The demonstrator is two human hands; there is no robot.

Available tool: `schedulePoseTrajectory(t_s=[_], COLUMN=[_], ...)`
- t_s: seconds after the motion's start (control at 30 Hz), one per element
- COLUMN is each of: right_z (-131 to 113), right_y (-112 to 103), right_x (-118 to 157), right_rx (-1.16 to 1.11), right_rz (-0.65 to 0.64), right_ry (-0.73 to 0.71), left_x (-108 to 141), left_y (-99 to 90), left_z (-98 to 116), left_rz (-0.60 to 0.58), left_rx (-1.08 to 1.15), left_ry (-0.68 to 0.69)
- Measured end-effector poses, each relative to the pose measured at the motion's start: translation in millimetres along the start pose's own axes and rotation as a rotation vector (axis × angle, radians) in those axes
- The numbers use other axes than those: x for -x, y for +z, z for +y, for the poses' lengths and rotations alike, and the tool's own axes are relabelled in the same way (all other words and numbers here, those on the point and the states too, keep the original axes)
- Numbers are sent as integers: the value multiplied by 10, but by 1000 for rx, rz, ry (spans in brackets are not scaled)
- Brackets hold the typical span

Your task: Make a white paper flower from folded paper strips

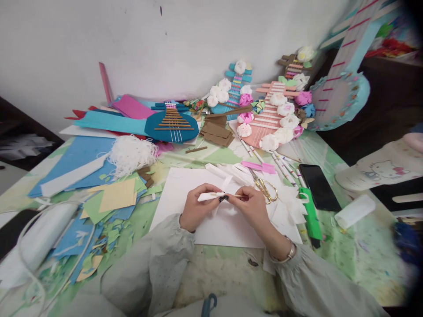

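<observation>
Both hands meet above a large white sheet [175, 198] at the middle of the table. My left hand [197, 207] is closed on a white paper piece [207, 197], rolled or folded around a thin stick. My right hand [253, 207] pinches the thin stick [238, 196] on the other side. The fingertips of both hands touch where paper and stick meet. Gold-handled scissors [264, 188] lie just right of my right hand, beside crumpled white paper [291, 204]. Folded white strips [239, 172] lie behind the hands.
Paper instruments with flowers [271, 114] stand at the back. A blue paper instrument [172, 123] and white string [132, 154] are at the back left, colored paper [117, 195] at left. At right are a phone [319, 187], a green cutter [309, 213], markers [283, 168] and a bottle [383, 165].
</observation>
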State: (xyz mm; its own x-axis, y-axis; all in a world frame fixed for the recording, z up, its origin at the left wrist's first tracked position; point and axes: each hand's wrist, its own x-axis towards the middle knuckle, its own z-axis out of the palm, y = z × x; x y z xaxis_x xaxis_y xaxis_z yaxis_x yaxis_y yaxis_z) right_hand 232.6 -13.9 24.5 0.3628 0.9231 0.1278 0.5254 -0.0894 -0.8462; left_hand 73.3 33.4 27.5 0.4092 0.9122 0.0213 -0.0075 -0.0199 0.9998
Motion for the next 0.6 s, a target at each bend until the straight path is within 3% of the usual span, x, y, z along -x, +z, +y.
schedulePoseTrajectory(t_s=[0.2, 0.6], right_z=[9, 0], right_y=[33, 49], right_x=[14, 55], right_rx=[-131, -56], right_rz=[-25, 69], right_ry=[116, -44], left_x=[32, 77], left_y=[50, 92], left_z=[-2, -58], left_rz=[66, 93], left_rx=[24, 172], left_ry=[45, 19])
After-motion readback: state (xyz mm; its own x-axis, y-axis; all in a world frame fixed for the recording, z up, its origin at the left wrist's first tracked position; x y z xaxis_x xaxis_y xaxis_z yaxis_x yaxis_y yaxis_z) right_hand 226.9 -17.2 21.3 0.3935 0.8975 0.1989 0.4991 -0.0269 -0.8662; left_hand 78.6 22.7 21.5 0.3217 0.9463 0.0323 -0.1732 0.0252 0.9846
